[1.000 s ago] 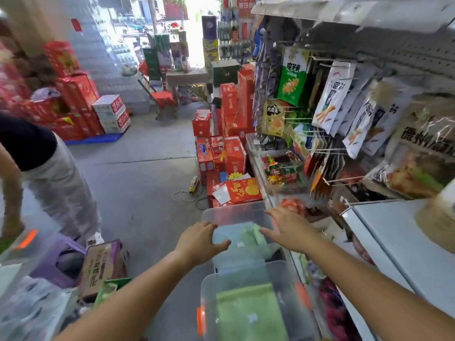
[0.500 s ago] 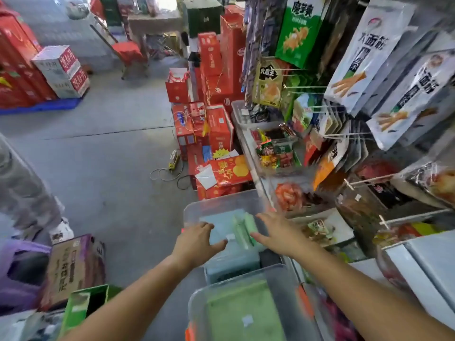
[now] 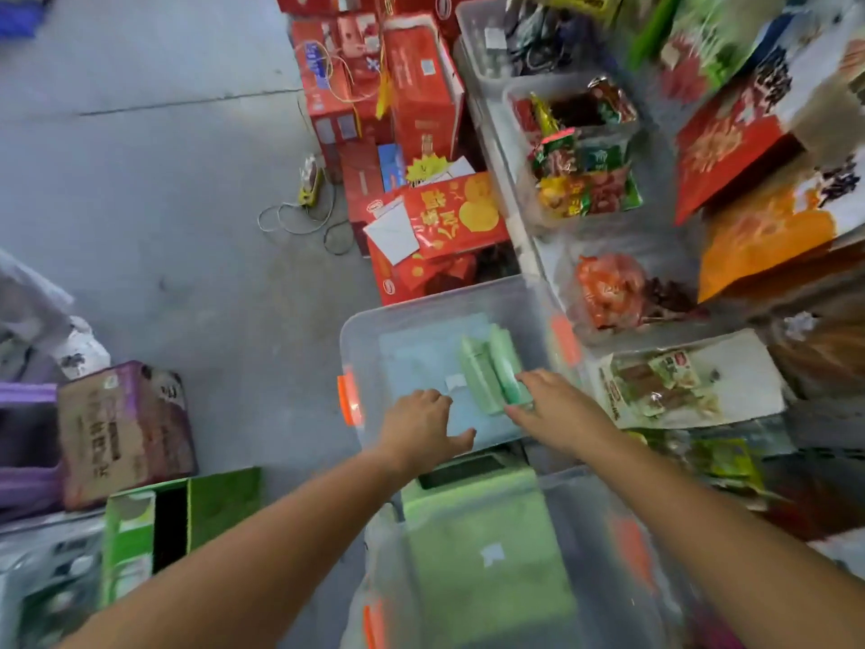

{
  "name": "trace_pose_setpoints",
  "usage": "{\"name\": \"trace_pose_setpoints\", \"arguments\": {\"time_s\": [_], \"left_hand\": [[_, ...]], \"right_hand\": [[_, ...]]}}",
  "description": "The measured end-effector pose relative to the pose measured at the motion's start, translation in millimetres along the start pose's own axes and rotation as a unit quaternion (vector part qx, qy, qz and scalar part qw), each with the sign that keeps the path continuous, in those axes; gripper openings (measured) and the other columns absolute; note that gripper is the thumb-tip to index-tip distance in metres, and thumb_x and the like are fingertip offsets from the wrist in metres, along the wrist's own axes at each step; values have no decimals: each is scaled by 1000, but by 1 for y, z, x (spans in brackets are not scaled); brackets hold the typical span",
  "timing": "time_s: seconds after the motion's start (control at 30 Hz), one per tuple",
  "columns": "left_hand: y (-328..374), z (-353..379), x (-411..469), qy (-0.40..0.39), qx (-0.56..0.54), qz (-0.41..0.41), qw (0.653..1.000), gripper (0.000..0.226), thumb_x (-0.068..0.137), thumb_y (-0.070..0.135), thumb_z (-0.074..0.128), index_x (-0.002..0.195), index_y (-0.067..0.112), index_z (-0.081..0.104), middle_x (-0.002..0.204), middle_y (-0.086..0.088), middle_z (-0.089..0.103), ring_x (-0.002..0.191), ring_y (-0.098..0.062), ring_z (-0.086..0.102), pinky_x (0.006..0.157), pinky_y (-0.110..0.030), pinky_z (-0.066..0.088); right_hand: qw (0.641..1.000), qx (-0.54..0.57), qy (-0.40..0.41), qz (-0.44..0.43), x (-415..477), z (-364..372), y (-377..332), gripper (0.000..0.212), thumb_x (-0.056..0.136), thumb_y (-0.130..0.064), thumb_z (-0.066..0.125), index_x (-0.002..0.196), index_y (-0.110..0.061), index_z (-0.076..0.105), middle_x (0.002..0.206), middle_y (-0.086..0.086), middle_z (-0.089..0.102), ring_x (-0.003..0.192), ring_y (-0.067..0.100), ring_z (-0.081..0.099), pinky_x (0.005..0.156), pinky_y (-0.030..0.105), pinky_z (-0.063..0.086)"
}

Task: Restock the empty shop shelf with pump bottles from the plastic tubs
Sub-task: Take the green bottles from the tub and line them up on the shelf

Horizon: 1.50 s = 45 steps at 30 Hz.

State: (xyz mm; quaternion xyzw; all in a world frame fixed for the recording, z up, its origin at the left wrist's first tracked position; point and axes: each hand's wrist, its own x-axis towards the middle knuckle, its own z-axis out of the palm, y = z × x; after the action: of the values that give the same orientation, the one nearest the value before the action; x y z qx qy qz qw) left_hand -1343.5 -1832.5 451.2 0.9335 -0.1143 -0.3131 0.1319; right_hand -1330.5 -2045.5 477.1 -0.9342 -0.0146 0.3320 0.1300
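Two clear plastic tubs with orange latches stand on the floor below me. The far tub (image 3: 365,330) shows pale blue boxes and two green bottles (image 3: 491,372) through its clear top. My left hand (image 3: 421,421) lies flat on this tub, fingers spread, holding nothing. My right hand (image 3: 557,407) reaches over its right side, fingertips touching the lower ends of the green bottles or the lid over them; I cannot tell which. The near tub (image 3: 604,555) holds light green boxes and is blurred.
Red gift cartons (image 3: 421,100) are stacked on the floor beyond the tubs. Clear bins of snack packets (image 3: 580,156) line the shelf base at right. A brown carton (image 3: 121,428) and a green box (image 3: 182,517) sit at left. Grey floor with a yellow cable lies beyond.
My view has tilted down and moved closer to the tubs. Both hands have come down onto the far tub. The other person at left has slipped almost out of view.
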Motion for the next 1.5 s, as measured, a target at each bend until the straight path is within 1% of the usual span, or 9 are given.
{"name": "trace_pose_setpoints", "arguments": {"time_s": [0.27, 0.5, 0.77, 0.9, 1.0, 1.1, 1.23, 1.4, 1.5], "left_hand": [[-15, 72, 101, -32, 29, -13, 999, 63, 94, 62, 46, 126, 11, 63, 122, -10, 64, 111, -30, 58, 94, -41, 46], [-1, 104, 158, -25, -61, -76, 995, 51, 94, 52, 54, 120, 8, 60, 123, -13, 61, 113, -32, 57, 86, -39, 46], [31, 134, 190, 49, -199, -118, 972, 66, 92, 35, 62, 145, 7, 36, 129, -18, 50, 117, -40, 53, 90, -44, 47], [37, 145, 198, 40, -218, -139, 965, 90, 92, 35, 63, 158, 5, 10, 139, -21, 42, 124, -40, 49, 96, -48, 46], [41, 150, 205, 26, -248, -176, 952, 92, 95, 38, 59, 158, 2, 2, 145, -22, 37, 131, -40, 45, 100, -49, 43], [36, 155, 212, 24, -214, -217, 952, 94, 93, 55, 57, 156, 1, 13, 147, -19, 38, 135, -38, 42, 103, -50, 41], [20, 161, 218, 22, -197, -247, 949, 85, 84, 71, 59, 133, 3, 45, 130, -14, 44, 121, -37, 49, 92, -50, 45], [8, 163, 216, 56, -321, -216, 920, 81, 80, 49, 78, 140, 11, 38, 126, -15, 49, 113, -39, 57, 93, -53, 51], [7, 163, 213, 68, -364, -221, 902, 78, 80, 37, 75, 142, 13, 34, 126, -16, 50, 112, -39, 58, 93, -54, 52]], "right_hand": [[998, -8, -37, 47, 91, 56, 43, 55, 95, -44, 56, 137, -10, 45, 136, 11, 48, 120, 31, 52, 93, 44, 49], [995, 9, -25, 93, 153, 86, 64, 54, 88, -29, 66, 134, -9, 46, 126, 15, 49, 116, 37, 54, 89, 40, 46], [990, 7, -19, 136, 200, 117, 73, 78, 84, -28, 73, 144, -7, 27, 136, 20, 43, 122, 41, 53, 96, 45, 46], [988, 27, -13, 153, 215, 121, 73, 64, 89, -22, 67, 139, -3, 30, 135, 23, 48, 122, 42, 55, 96, 46, 46], [984, 49, -9, 170, 226, 119, 72, 54, 92, -21, 63, 135, -2, 35, 136, 23, 52, 123, 40, 56, 96, 44, 46], [982, 62, -29, 177, 229, 120, 72, 69, 86, -26, 73, 137, -1, 34, 137, 22, 52, 123, 39, 56, 97, 44, 46], [981, 58, -42, 180, 231, 124, 72, 80, 82, -30, 78, 140, -2, 30, 138, 19, 52, 124, 38, 56, 98, 43, 47], [980, 35, -56, 185, 232, 132, 71, 101, 75, -33, 84, 147, -2, 19, 139, 18, 50, 125, 37, 55, 96, 43, 48], [978, 39, -40, 199, 234, 137, 71, 98, 75, -32, 84, 144, -4, 22, 139, 17, 50, 124, 36, 56, 94, 42, 49]]}}
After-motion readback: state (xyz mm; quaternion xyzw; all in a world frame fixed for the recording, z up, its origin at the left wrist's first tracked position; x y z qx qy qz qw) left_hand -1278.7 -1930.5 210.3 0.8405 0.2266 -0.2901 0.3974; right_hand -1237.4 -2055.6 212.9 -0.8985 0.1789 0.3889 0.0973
